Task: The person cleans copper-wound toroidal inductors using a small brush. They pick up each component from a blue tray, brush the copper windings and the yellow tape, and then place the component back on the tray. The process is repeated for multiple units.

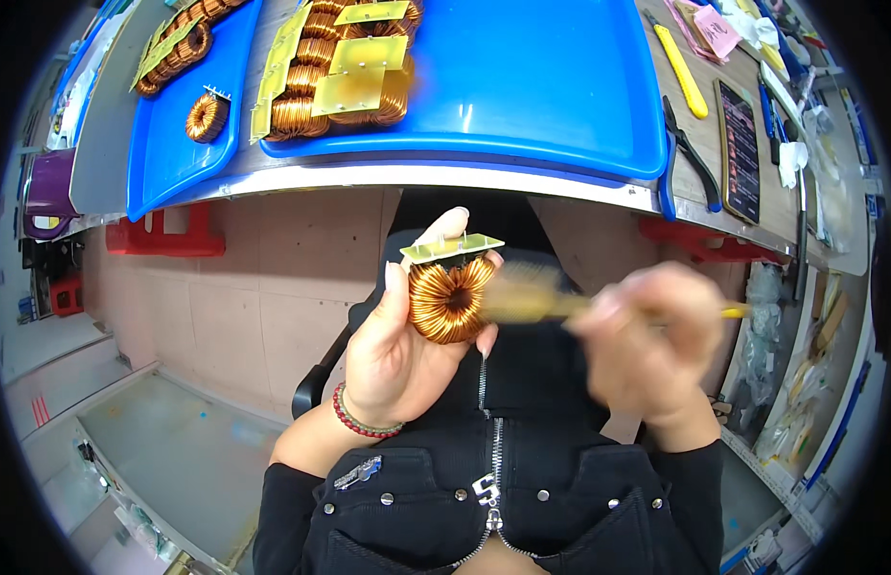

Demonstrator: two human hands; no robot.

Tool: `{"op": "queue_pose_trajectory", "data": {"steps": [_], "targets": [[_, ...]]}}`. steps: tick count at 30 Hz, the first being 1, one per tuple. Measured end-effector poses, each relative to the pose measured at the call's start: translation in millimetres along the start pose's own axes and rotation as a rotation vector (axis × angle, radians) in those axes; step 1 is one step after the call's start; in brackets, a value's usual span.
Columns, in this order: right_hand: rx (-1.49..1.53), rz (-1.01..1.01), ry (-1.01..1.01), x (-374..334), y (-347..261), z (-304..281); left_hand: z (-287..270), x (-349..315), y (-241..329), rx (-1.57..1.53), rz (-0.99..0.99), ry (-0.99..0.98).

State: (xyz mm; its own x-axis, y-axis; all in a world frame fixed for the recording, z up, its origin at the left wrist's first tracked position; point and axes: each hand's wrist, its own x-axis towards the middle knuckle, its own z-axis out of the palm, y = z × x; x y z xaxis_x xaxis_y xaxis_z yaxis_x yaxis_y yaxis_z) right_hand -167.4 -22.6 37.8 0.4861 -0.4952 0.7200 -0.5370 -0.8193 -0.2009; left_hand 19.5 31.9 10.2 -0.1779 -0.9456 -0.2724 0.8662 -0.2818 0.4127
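My left hand (386, 335) is closed around a toroidal coil (432, 305) wound with copper wire, holding it above my lap. A small yellow-green circuit board (453, 248) sits on the coil's upper edge, with pins showing on it. To the right, my right hand (651, 331) grips a brush (532, 295) with a yellow handle. The brush head is smeared by motion and lies close against the coil's right side; whether the bristles touch it I cannot tell.
A large blue tray (522, 144) on the table holds rows of copper coils (306, 81) with boards. In a smaller blue tray (167, 172) at left lie more coils. Pliers (693, 158), a yellow utility knife (682, 72) and a phone (739, 149) are at right.
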Motion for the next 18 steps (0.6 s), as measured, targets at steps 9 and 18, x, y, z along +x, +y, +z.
{"op": "queue_pose_trajectory", "data": {"steps": [9, 18], "targets": [[0.188, -0.042, -0.16, -9.6, -9.1, 8.7, -6.0, 3.5, 0.5, -0.071, -0.06, -0.137], [0.234, 0.067, -0.126, -4.5, -7.0, 8.1, 2.4, 8.4, -2.8, -0.002, 0.044, -0.123]]}}
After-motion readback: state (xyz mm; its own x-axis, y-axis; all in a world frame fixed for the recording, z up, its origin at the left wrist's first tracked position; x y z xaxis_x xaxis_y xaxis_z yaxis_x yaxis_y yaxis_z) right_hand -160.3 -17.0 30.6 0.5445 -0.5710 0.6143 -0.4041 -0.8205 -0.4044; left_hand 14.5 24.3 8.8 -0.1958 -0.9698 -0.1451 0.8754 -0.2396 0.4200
